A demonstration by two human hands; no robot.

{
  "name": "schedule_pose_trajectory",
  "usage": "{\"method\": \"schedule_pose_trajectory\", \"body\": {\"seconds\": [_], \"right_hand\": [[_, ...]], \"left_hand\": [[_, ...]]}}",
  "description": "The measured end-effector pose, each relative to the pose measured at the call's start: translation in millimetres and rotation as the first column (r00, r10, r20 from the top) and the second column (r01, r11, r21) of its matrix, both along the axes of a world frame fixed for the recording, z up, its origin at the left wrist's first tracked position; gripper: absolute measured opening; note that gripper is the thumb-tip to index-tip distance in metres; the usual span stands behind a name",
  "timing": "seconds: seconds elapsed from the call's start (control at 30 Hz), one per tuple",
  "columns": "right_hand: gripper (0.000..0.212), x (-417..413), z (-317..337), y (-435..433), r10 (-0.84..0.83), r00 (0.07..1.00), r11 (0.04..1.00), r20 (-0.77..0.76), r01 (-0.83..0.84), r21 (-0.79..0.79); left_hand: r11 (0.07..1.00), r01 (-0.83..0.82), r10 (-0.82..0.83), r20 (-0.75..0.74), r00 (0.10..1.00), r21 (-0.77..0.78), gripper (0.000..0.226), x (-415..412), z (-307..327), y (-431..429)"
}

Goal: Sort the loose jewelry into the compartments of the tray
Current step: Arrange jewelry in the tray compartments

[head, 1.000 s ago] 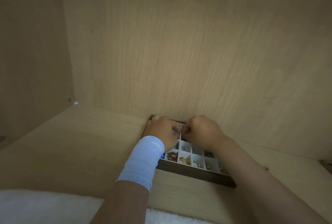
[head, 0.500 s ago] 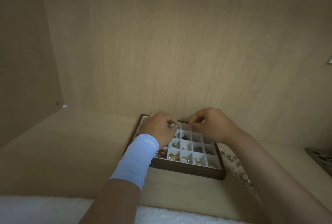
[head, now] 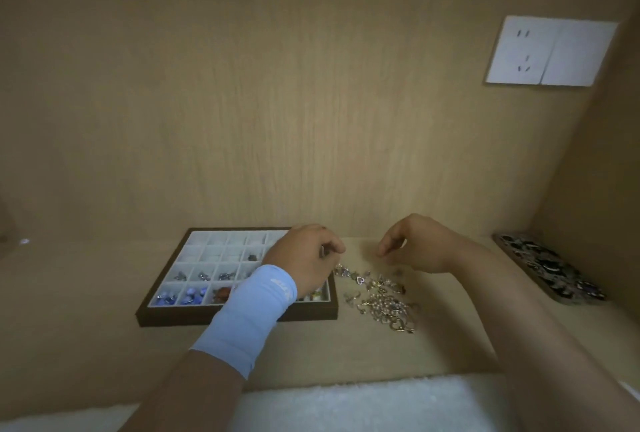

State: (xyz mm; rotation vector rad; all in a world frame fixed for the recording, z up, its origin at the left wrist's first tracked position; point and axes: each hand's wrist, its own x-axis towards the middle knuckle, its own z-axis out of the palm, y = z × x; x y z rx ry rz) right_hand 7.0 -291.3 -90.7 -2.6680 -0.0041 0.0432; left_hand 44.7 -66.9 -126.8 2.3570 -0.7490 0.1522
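Because the loose jewelry point(head: 381, 300) lies in a tangled heap on the desk point(head: 86, 310), just right of the tray point(head: 239, 317), I judge that each piece must be freed from its neighbours before it is lifted. My left hand point(head: 304, 258) hovers over the right-hand columns of the tray with its fingers point(head: 334, 248) curled inward. A small dark speck shows at the tips, but I cannot tell whether a piece is pinched there. My right hand point(head: 419, 244) hangs above the far edge of the heap, curled downward with thumb and forefinger tips close together. Whether they hold anything is likewise too small to tell. Expected handling: the pieces should be light, hard and small, and polished metal may slip from a loose pinch. Beaded strands look limp and are likely to drag adjacent items. Recommended hold: take a ring by its band, a pendant by its loop and a strand near one end, then raise it slowly. The near rows of compartments already hold blue beads point(head: 187, 294) and small metal pieces.
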Motion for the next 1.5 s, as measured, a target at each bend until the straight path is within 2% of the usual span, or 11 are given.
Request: {"method": "schedule_pose_trajectory", "body": {"seconds": [0.2,0.3,0.4,0.6,0.73,0.93,1.07,1.2,1.3,1.43,1.5], "right_hand": [[0.016,3,-14,22,0.058,0.998,0.998,0.028,-0.058,0.022],[0.005,6,-18,28,0.1,0.995,0.995,0.028,-0.099,-0.016],[0.006,8,-19,29,0.111,0.993,0.991,0.038,-0.108,-0.073],[0.009,9,-21,26,0.105,0.992,0.993,0.066,-0.101,-0.06],[0.011,10,-20,23,0.051,0.989,0.998,0.136,-0.046,-0.035],[0.016,8,-11,26,0.002,0.982,0.962,0.189,-0.053,0.267],[0.014,4,-5,38,0.03,0.972,0.89,0.235,-0.133,0.437],[0.013,2,-3,54,0.032,0.954,0.847,0.298,-0.184,0.498],[0.01,1,-5,69,0.035,0.937,0.825,0.346,-0.223,0.519],[0.008,2,-5,91,0.044,0.912,0.84,0.407,-0.254,0.479],[0.009,5,-4,100,0.083,0.91,0.877,0.407,-0.261,0.404]], "left_hand": [[0.969,-0.081,0.052,0.128,0.99,0.235,0.017,1,-7,-26],[0.963,-0.086,0.051,0.138,0.989,0.257,0.015,0,-10,-28],[0.972,-0.085,0.05,0.157,0.986,0.219,0.017,-1,-14,-27],[0.989,-0.046,0.024,0.157,0.987,0.139,0.014,1,-20,-24],[1.0,-0.028,0.026,0.111,0.994,0.013,0.01,0,-21,-22],[0.943,-0.066,0.016,-0.153,0.988,-0.327,0.015,-6,-11,-18],[0.868,-0.128,0.024,-0.217,0.976,-0.479,0.009,-12,2,-8],[0.857,-0.132,0.031,-0.206,0.978,-0.499,0.006,-14,10,7],[0.834,-0.148,0.003,-0.264,0.965,-0.531,0.008,-14,14,24],[0.838,-0.152,-0.016,-0.303,0.953,-0.523,0.01,-15,16,48],[0.846,-0.15,-0.002,-0.285,0.959,-0.512,0.01,-15,17,59]]}}
